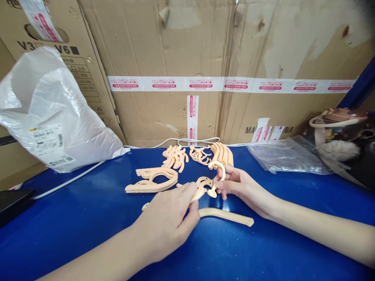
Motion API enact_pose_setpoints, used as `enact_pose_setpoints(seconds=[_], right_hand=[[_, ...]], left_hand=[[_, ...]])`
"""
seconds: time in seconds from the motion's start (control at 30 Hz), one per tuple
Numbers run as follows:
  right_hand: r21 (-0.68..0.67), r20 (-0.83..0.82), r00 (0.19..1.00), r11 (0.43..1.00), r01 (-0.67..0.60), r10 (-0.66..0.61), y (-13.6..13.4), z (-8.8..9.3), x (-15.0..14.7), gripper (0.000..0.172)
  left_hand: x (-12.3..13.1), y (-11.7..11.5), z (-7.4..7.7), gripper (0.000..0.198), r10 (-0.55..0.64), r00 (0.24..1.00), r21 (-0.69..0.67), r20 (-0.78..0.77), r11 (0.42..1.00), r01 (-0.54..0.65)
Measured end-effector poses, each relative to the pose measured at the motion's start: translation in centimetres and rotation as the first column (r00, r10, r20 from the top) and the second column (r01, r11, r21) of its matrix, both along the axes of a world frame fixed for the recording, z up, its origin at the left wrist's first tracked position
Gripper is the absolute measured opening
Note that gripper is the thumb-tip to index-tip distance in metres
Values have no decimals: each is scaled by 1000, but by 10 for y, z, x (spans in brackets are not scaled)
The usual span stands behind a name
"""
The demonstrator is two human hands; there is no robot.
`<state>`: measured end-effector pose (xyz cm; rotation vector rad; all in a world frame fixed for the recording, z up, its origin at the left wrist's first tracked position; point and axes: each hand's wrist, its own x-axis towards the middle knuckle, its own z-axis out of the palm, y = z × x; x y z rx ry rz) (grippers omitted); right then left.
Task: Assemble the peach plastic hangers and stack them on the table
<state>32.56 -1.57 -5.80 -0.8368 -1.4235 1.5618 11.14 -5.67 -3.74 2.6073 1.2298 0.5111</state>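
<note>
Pinched between the thumb and fingers of my right hand (241, 189) is a cream plastic hanger hook (224, 172), upright, its round button end pointing down. My left hand (171, 220) closes on a cream hanger arm (198, 194), whose tip points toward the hook, a little apart from it. Just right of my left fingers, a long curved arm (227, 216) shows; its other end is hidden by that hand. A curved piece with holes (204, 181) lies behind, between my hands. Folded hangers (152, 189) lie beyond my left hand.
Small curved parts (175, 158), loose hooks (199, 155) and stacked long arms (223, 153) lie at the back of the blue table (234, 253). A white plastic bag (55, 113) stands left. Clear plastic (293, 156), a dark bag (345, 136), a white cable (70, 178) and cardboard boxes (164, 47) surround them.
</note>
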Motion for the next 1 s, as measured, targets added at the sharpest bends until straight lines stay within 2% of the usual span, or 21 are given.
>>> enact_pose_setpoints(seconds=[0.17, 0.33, 0.53, 0.67, 0.87, 1.0], right_hand=[[-101, -55, 997, 994, 39, -45, 0, 1, 3, 60], [-118, -78, 997, 993, 13, -22, 0, 1, 3, 59], [-111, -60, 998, 994, -14, 8, 0, 2, 4, 75], [-97, -45, 998, 995, -37, 33, 1, 0, 6, 71], [-34, 18, 996, 995, -90, 90, 2, -1, 7, 63], [9, 79, 994, 997, -77, 76, 1, 0, 8, 64]], left_hand=[[0, 5, -10, 20, -45, 999, 93, 2, 995, 45], [2, 4, -13, 20, -108, 994, 99, 9, 989, 107], [2, 3, -13, 18, -108, 992, 111, 73, 989, 99], [2, 5, -16, 19, -130, 989, 145, 75, 982, 118], [0, 8, -23, 27, -161, 987, 308, 15, 940, 149], [0, 8, -23, 30, -158, 987, 397, -21, 905, 153]])
